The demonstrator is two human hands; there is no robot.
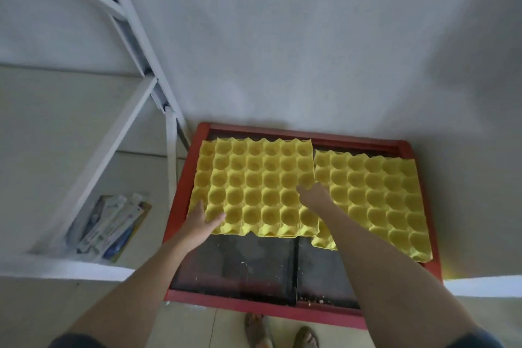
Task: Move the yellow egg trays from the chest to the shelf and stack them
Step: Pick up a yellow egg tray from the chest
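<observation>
Yellow egg trays lie on the red-framed chest [180, 195] with its dark glass lid. The left stack's top tray [260, 186] sits shifted over another tray [202, 175] beneath it. A second tray group [375, 198] lies on the right. My left hand [202, 220] grips the top tray's near-left corner, thumb on top. My right hand [313, 195] holds the same tray's right edge, fingers curled under it. The white metal shelf [93, 167] stands to the left, its boards pale.
Several flat packets [110, 226] lie on the shelf's lower board. The white wall rises right behind the chest. A slanted shelf post [132, 22] runs up on the left. My sandalled feet [279, 330] stand on the tiled floor before the chest.
</observation>
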